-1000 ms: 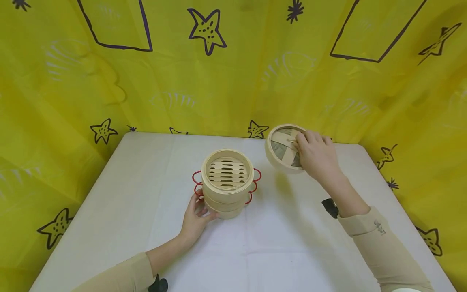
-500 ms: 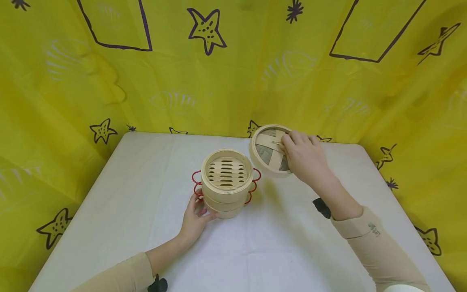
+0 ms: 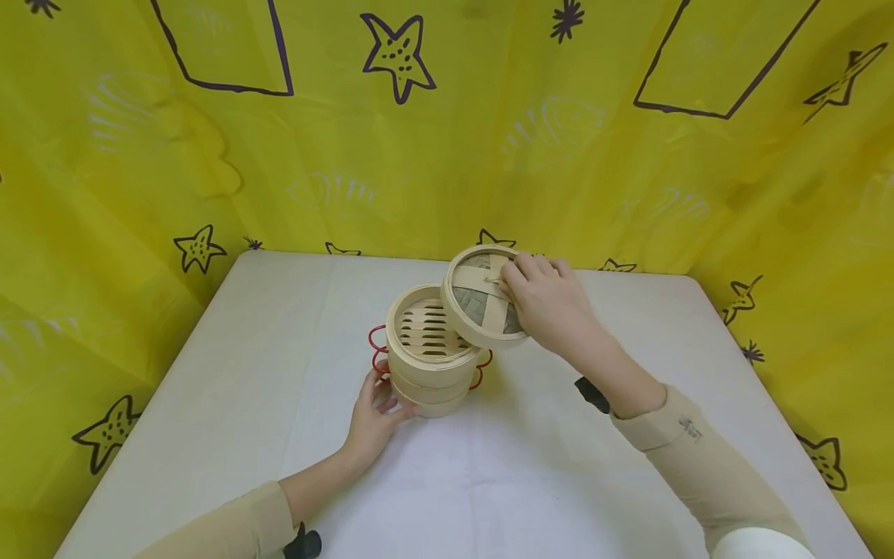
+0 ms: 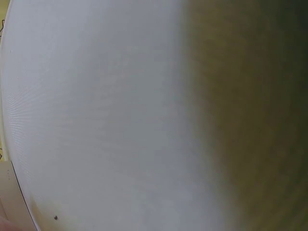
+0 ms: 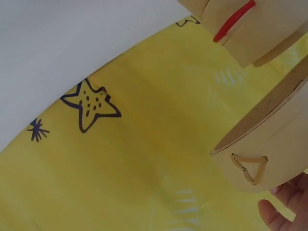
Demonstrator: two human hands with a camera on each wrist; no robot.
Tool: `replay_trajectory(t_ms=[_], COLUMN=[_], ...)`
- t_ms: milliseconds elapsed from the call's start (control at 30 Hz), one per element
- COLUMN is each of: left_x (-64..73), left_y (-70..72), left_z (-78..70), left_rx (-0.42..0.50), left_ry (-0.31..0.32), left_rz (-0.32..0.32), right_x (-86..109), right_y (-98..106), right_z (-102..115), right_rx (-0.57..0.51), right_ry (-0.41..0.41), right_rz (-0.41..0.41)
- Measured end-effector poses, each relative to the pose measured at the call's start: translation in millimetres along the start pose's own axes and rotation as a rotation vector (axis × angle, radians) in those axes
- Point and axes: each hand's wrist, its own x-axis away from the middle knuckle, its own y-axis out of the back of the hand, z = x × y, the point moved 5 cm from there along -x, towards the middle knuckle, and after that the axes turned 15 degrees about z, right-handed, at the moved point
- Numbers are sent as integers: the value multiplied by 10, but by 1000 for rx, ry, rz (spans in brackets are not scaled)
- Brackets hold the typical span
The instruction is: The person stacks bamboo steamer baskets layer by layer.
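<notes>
A stacked bamboo steamer [image 3: 433,374] with red loop handles on its sides stands mid-table, its slatted top tier partly covered from view. My left hand [image 3: 372,423] holds it low on the left, thumb at the front and fingers at the side. My right hand [image 3: 552,301] pinches the woven strap on the steamer lid [image 3: 482,291]. The lid is tilted and hangs over the right part of the upper tier. In the right wrist view, a gap shows between the lid's [image 5: 269,139] rim and the steamer [image 5: 245,24]; fingertips [image 5: 274,216] show below the lid.
A white-covered table [image 3: 265,373] lies under everything, with a yellow patterned curtain [image 3: 447,155] behind and at both sides. The left wrist view holds mostly white cloth [image 4: 106,110] and a blurred brownish shape [image 4: 260,115] too close to identify.
My right hand has carried the lid leftward from beyond the steamer's right side to above its top tier. The left hand and the steamer have stayed put.
</notes>
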Motion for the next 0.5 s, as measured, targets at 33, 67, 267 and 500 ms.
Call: replay_trajectory(t_ms=[33,67,267,500], left_x=[-3,-6,-14,-14], left_y=[0,1,0,-2], left_z=[6,12,31,24], left_rx=[3,5,8,-7], left_ry=[1,3,6,4], left_rz=[0,1,3,3], right_x=[-12,-23,-85,-139], right_y=[-4,-7,-17,-20], right_z=[13,26,110,217], right_rx=[-3,-7,-25,-32], right_ry=[3,6,27,42], right_rz=[2,4,27,48])
